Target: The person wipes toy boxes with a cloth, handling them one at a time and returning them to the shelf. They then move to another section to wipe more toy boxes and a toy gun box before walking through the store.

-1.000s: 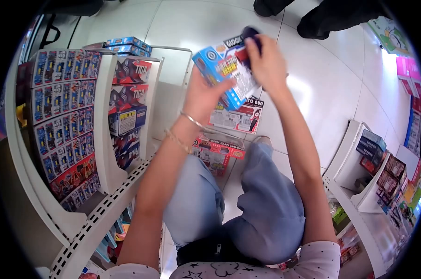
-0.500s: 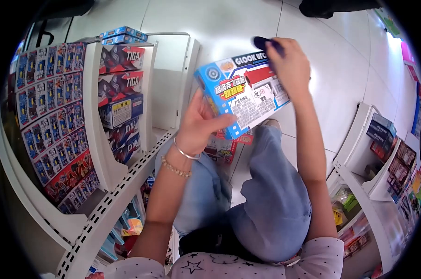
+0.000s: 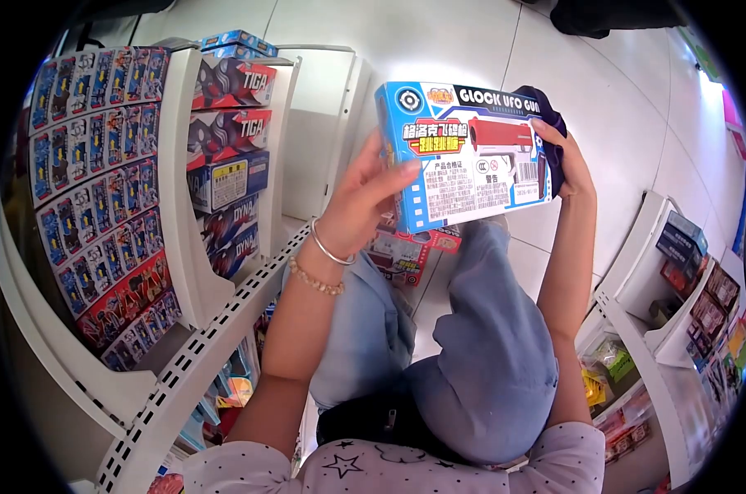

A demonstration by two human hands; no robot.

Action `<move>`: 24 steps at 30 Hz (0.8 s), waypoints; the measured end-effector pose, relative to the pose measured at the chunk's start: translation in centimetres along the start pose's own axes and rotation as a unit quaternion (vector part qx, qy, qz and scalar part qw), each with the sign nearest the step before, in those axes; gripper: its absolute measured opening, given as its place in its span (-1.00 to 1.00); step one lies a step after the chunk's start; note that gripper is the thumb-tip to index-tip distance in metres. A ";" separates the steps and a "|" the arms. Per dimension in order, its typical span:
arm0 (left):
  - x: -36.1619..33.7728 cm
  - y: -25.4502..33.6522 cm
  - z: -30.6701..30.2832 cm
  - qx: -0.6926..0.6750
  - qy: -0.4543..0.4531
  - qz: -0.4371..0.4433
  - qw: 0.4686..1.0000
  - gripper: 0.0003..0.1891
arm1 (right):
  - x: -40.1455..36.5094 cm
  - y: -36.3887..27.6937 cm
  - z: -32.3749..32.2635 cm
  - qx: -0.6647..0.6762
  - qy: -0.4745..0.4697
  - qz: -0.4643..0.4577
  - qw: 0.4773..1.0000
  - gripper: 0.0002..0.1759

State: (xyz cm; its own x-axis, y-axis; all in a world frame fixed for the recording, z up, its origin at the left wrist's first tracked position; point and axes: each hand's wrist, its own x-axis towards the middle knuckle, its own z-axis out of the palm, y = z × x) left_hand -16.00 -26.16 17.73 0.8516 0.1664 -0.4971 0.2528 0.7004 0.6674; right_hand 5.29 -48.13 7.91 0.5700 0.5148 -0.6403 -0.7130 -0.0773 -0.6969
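Observation:
A blue and white toy gun box [image 3: 472, 160] printed "GLOCK UFO GUN" is held up in front of my knees, its printed face toward me. My left hand [image 3: 363, 198] grips the box's left end, thumb on the front and fingers behind. At the opposite end, my right hand [image 3: 572, 160] holds both the box and a dark purple cloth [image 3: 546, 103], which is pressed against the box's right edge. The thumb of that hand rests on the front face; its other fingers are partly hidden. Below, a red and white toy box [image 3: 402, 251] sits on the floor near my legs.
On the left, a white shelf [image 3: 204, 329] carries stacked TIGA boxes [image 3: 229, 140] and a sheet of small blue toy packs [image 3: 97, 165]. Another shelf unit [image 3: 645, 329] with packages stands on the right. A person's dark shoe [image 3: 583, 20] shows at the top.
The box has turned more level and moved slightly right and up. My right hand has come down from above the box's top corner to its right end, with the cloth.

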 end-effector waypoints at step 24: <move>2.4 -2.1 1.6 0.014 0.101 0.072 0.992 -0.51 | -1.0 -1.5 4.9 -0.484 0.278 -0.220 0.800 -0.41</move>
State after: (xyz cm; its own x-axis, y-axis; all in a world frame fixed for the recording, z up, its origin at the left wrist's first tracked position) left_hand -13.72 -28.36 15.98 0.7709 0.4013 -0.4947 0.1503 0.6401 0.7534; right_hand 3.81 -44.32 11.18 0.9640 0.2362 -0.1218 0.1039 -0.7566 -0.6455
